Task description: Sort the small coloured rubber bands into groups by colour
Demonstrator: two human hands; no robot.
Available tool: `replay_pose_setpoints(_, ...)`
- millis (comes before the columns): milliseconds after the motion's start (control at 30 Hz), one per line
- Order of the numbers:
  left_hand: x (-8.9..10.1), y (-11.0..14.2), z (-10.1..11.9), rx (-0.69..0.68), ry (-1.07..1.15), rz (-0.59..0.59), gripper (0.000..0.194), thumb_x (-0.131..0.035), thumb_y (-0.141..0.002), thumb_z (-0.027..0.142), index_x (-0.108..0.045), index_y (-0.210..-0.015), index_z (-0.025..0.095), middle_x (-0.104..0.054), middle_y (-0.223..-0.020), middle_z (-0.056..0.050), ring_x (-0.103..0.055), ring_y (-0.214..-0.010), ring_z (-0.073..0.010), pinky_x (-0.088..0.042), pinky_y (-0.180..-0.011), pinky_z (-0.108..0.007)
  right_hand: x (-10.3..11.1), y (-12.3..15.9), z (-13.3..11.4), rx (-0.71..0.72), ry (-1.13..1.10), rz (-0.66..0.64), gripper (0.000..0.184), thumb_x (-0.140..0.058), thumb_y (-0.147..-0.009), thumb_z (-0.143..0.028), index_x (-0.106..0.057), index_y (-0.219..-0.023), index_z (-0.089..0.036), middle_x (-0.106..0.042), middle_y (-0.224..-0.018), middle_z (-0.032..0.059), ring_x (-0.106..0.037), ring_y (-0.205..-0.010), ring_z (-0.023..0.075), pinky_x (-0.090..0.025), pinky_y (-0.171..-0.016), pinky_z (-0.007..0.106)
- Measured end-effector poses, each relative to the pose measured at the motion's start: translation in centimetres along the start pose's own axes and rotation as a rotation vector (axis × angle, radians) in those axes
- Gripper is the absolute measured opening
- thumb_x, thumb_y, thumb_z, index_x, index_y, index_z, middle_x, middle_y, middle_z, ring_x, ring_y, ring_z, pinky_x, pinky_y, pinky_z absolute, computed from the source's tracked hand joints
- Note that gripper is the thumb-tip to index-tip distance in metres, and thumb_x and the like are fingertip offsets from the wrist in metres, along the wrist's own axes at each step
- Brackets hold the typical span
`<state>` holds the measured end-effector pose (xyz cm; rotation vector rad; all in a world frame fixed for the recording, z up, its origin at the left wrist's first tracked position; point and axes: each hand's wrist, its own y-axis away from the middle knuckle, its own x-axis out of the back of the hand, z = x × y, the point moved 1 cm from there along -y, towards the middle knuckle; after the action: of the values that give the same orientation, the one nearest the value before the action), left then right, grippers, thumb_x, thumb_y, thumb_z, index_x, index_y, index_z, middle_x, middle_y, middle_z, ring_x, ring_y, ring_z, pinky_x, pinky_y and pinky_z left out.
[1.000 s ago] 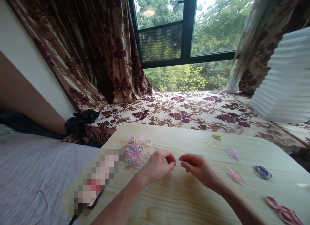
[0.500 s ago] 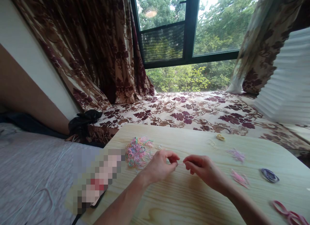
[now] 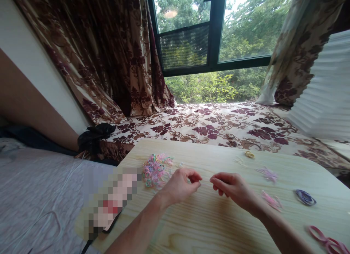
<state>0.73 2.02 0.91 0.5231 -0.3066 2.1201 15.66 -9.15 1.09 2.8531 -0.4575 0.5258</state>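
Note:
My left hand (image 3: 180, 184) and my right hand (image 3: 233, 188) rest close together on a light wooden table (image 3: 207, 224), fingertips pinched and a small gap between them. What they pinch is too small to make out. A heap of small coloured elastic bands (image 3: 154, 169) lies just left of my left hand. To the right lie sorted small piles: yellow bands (image 3: 249, 154), pale purple bands (image 3: 269, 173), pink bands (image 3: 271, 200), dark blue bands (image 3: 305, 197) and larger rose bands (image 3: 325, 241).
A blurred-out object (image 3: 109, 203) lies at the table's left corner. A bed with grey sheet (image 3: 35, 195) is at the left, a black cloth (image 3: 93, 135) beside the floral window seat (image 3: 218, 124). Curtains frame the window behind.
My hands have drifted slightly apart and the view has shifted a little to the left. The piles of bands have not moved on the table.

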Motion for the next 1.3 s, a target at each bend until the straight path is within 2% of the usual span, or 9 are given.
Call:
replay_pose_setpoints(233,0.1,0.0,-0.1,0.018,-0.026,0.016,0.017,-0.057,-0.071,0.025,-0.068,-0.080,0.015,-0.068,-0.077,-0.002,-0.060,-0.073,-0.0136,-0.044,-0.064,-0.022,1.7,0.4,-0.4,-0.028,0.097,-0.027,0.032,-0.054,-0.071,-0.046,-0.068,-0.069,-0.017,-0.057,-0.056,-0.0002,-0.048,-0.051,0.0100,-0.033,-0.045,0.020)
replay_pose_setpoints(467,-1.1,0.1,0.5,-0.070,-0.020,0.101,0.015,-0.055,-0.072,0.020,-0.068,-0.078,0.015,-0.067,-0.075,-0.002,-0.060,-0.077,-0.0144,-0.045,-0.073,-0.023,7.7,2.1,0.1,-0.098,0.363,-0.003,0.029,-0.056,-0.068,-0.044,-0.072,-0.066,-0.020,-0.060,-0.055,0.0012,-0.051,-0.056,0.0140,-0.038,-0.053,0.024)
replay_pose_setpoints(600,-1.7,0.2,0.7,-0.091,-0.029,0.108,0.013,-0.055,-0.072,0.018,-0.068,-0.077,0.016,-0.067,-0.075,-0.002,-0.060,-0.078,-0.0143,-0.046,-0.074,-0.023,10.7,3.4,1.3,-0.182,0.508,0.056,0.026,-0.056,-0.065,-0.039,-0.066,-0.053,-0.019,-0.055,-0.049,0.0003,-0.043,-0.047,0.0115,-0.031,-0.046,0.024)
replay_pose_setpoints(700,-1.8,0.2,0.6,-0.072,-0.041,0.104,0.013,-0.056,-0.072,0.018,-0.067,-0.077,0.016,-0.067,-0.075,-0.002,-0.060,-0.078,-0.0144,-0.046,-0.074,-0.022,11.7,3.9,2.2,-0.238,0.581,0.059,0.025,-0.055,-0.063,-0.033,-0.060,-0.045,-0.018,-0.048,-0.042,-0.0007,-0.036,-0.043,0.0094,-0.025,-0.043,0.023)
replay_pose_setpoints(833,-1.7,0.1,0.4,-0.065,-0.050,0.104,0.012,-0.056,-0.072,0.018,-0.067,-0.075,0.016,-0.067,-0.074,-0.002,-0.060,-0.077,-0.0140,-0.046,-0.073,-0.022,11.9,4.0,2.6,-0.322,0.668,0.052,0.023,-0.053,-0.061,-0.029,-0.057,-0.041,-0.018,-0.044,-0.039,-0.0012,-0.034,-0.040,0.0090,-0.021,-0.042,0.024)
replay_pose_setpoints(933,-1.8,0.1,0.4,-0.065,-0.049,0.106,0.012,-0.056,-0.072,0.017,-0.067,-0.075,0.016,-0.067,-0.074,-0.002,-0.060,-0.076,-0.0138,-0.046,-0.072,-0.021,12.2,4.2,2.4,-0.374,0.722,0.098,0.028,-0.054,-0.062,-0.032,-0.050,-0.037,-0.019,-0.042,-0.039,-0.0010,-0.034,-0.040,0.0095,-0.020,-0.043,0.025)
replay_pose_setpoints(1067,-1.9,0.1,0.4,-0.066,-0.037,0.109,0.011,-0.056,-0.072,0.017,-0.067,-0.075,0.016,-0.067,-0.074,-0.002,-0.060,-0.075,-0.0136,-0.046,-0.072,-0.021,12.6,4.6,2.1,-0.357,0.754,0.144,0.033,-0.055,-0.065,-0.035,-0.046,-0.038,-0.019,-0.045,-0.040,0.0001,-0.036,-0.041,0.0105,-0.020,-0.043,0.026)
replay_pose_setpoints(1167,-2.0,0.2,0.5,-0.066,-0.022,0.116,0.011,-0.057,-0.071,0.018,-0.067,-0.074,0.016,-0.067,-0.073,-0.002,-0.060,-0.075,-0.0137,-0.046,-0.071,-0.021,11.4,4.2,1.3,-0.224,0.709,0.172,0.029,-0.055,-0.067,-0.037,-0.056,-0.044,-0.019,-0.053,-0.044,0.0011,-0.043,-0.044,0.0122,-0.025,-0.043,0.025)
replay_pose_setpoints(1300,-2.0,0.3,1.0,-0.067,0.015,0.123,0.010,-0.058,-0.071,0.018,-0.067,-0.074,0.015,-0.067,-0.073,-0.001,-0.060,-0.075,-0.0134,-0.047,-0.071,-0.020,6.7,2.8,-0.6,0.063,0.482,0.113,0.028,-0.053,-0.074,-0.042,-0.071,-0.072,-0.020,-0.067,-0.062,0.0024,-0.055,-0.055,0.0146,-0.039,-0.050,0.024)
